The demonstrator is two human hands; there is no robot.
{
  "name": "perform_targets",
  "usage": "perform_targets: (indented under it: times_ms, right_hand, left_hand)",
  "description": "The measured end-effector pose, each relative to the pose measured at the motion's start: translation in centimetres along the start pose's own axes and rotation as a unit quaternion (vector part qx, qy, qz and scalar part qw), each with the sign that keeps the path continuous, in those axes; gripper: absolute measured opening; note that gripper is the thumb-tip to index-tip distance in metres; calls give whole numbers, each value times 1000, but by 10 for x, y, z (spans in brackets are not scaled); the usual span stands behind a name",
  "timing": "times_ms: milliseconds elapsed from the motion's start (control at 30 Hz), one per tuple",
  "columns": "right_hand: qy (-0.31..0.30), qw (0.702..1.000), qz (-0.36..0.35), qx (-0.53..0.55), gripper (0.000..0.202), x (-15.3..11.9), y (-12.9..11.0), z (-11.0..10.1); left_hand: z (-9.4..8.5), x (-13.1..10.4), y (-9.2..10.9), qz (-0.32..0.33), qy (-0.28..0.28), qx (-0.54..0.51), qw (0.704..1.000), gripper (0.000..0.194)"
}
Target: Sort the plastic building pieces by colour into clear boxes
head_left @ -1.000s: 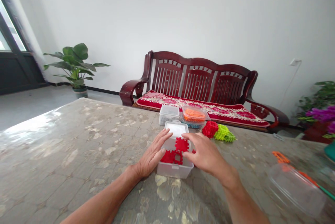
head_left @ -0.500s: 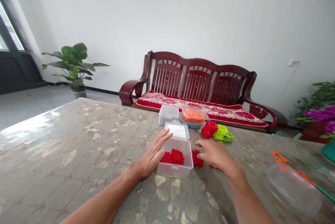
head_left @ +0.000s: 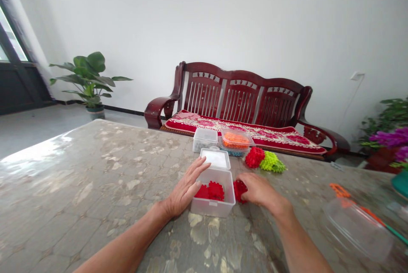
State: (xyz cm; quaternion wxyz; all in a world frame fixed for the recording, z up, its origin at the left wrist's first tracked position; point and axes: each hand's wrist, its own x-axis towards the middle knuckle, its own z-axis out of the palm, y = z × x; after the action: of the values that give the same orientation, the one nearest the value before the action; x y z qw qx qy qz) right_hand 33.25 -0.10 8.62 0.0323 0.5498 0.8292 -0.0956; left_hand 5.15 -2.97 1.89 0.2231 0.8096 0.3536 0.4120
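A clear plastic box [head_left: 213,208] with its lid tipped open at the back holds red toothed pieces [head_left: 216,191]. My left hand [head_left: 187,186] rests against the box's left side, fingers stretched and apart, with nothing in it. Just right of the box, my right hand [head_left: 256,189] has its thumb and fingers closed round a red piece [head_left: 239,191] on the table. Behind it lie a red cluster [head_left: 254,157] and a yellow-green cluster [head_left: 270,162].
Behind the open box stand a clear lidded box [head_left: 205,140] and a container of orange pieces [head_left: 236,140]. A clear lid or tub [head_left: 358,230] lies at the right on the patterned table [head_left: 79,188], near orange pieces [head_left: 340,190]. A wooden bench [head_left: 239,94] stands beyond.
My right hand has moved slightly left and its fingers have closed on the red piece beside the box. My left hand has stayed in place.
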Motion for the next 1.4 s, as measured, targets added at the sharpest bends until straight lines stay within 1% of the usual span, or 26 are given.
perform_targets:
  times_ms: [67,133,200,233,300,433,500,600,667,767,867,967,1033,1133,1200,1267,1400]
  right_hand:
    - [32,999,15,-12,35,-4,2,-8]
    - [96,995,33,-2,40,-10,2,-18]
    - [169,984,37,33,49,-15,-3,-28]
    - [195,979,28,53,53,-18,-8,-31]
    - [212,974,-11,85,57,-21,-23,-35]
    - [169,978,-91,82,55,-20,-56,-31]
    - [139,981,-116,71,52,-19,-64,-27]
    - [94,982,-147,74,46,-19,-64,-25]
    - [85,980,-150,96,43,-20,-58,-27]
    - [109,978,-125,125,38,-20,-44,-32]
    - [125,984,-59,116,36,-15,-24,-33]
    - [97,991,1,88,41,-5,-2,-23]
    - [58,996,13,65,46,0,8,-13]
    - [-7,1000,4,28,56,4,10,0]
    - [-29,1000,4,11,63,4,4,5]
    - [-32,999,8,-1,63,3,-2,7]
    - [-23,1000,8,-12,54,5,-5,10]
  left_hand:
    - [0,0,0,-2,0,-2,1000,53]
    - [0,0,-1,-3,0,-5,1000,54]
    - [1,0,-2,0,4,-8,1000,54]
    - [2,0,-3,1,6,-8,1000,54]
    - [2,0,-3,2,7,-5,1000,54]
    - [1,0,0,5,7,7,1000,53]
    - [0,-1,2,6,8,9,1000,53]
    - [0,0,4,7,8,9,1000,53]
    - [0,0,4,7,6,6,1000,53]
    - [0,1,4,-1,1,0,1000,55]
    - [0,1,4,-5,-2,0,1000,55]
    - [0,1,3,-4,-2,1,1000,54]
    - [1,1,2,-2,0,-1,1000,54]
    - [1,1,0,0,1,-3,1000,54]
    - [1,1,0,-1,-1,-1,1000,54]
    - [1,1,0,-2,-1,1,1000,54]
    - [1,1,1,-3,-1,2,1000,54]
